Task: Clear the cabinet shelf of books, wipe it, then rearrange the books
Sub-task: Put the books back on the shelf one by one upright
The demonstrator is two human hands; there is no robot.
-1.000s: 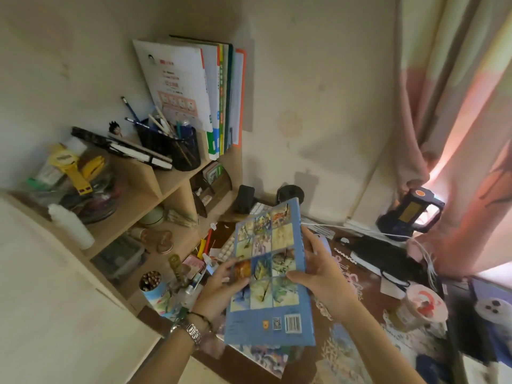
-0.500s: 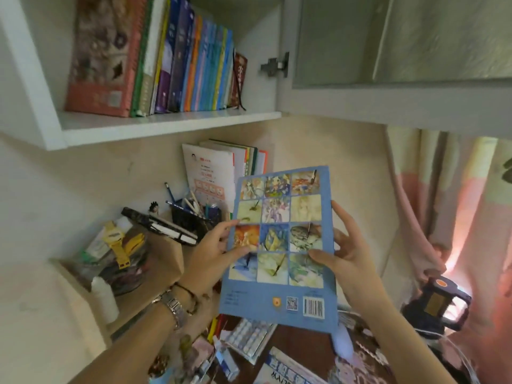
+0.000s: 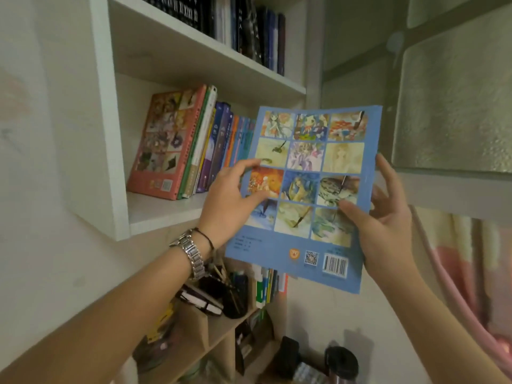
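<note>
Both arms reach upward. The left hand pinches the left edge of the thin blue book, and the right hand grasps its right edge. The glossy, flat, rectangular book is upright before the white shelf, near the standing books.

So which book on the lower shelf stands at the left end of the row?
The pink-covered book; its whole back cover shows, while the others show only spines.
</note>
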